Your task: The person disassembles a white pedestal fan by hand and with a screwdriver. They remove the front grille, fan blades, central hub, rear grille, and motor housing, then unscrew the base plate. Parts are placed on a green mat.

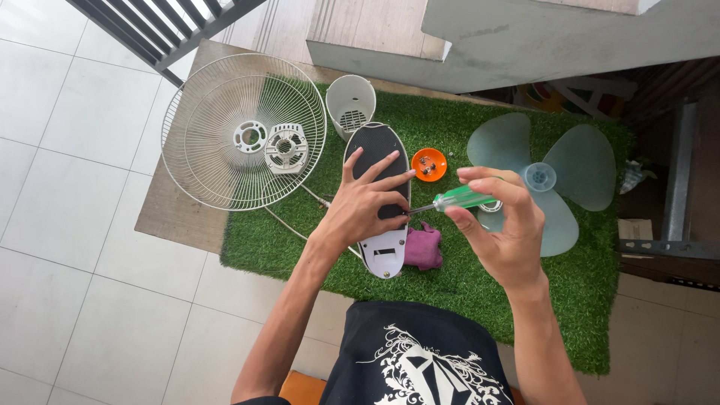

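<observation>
Left hand [367, 201] presses flat, fingers spread, steadying a fan base [381, 196], while the right hand [501, 221] closes around a green screwdriver [457, 199], tip at the base.

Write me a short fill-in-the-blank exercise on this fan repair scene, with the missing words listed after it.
1. The right hand holds a screwdriver with a ____ handle.
2. The left hand rests on the oval fan base, which lies on a mat of artificial ____.
3. The small orange bowl holds a few ____.
4. The translucent fan blade has ____ wings.

Missing words: green; grass; screws; three
</observation>
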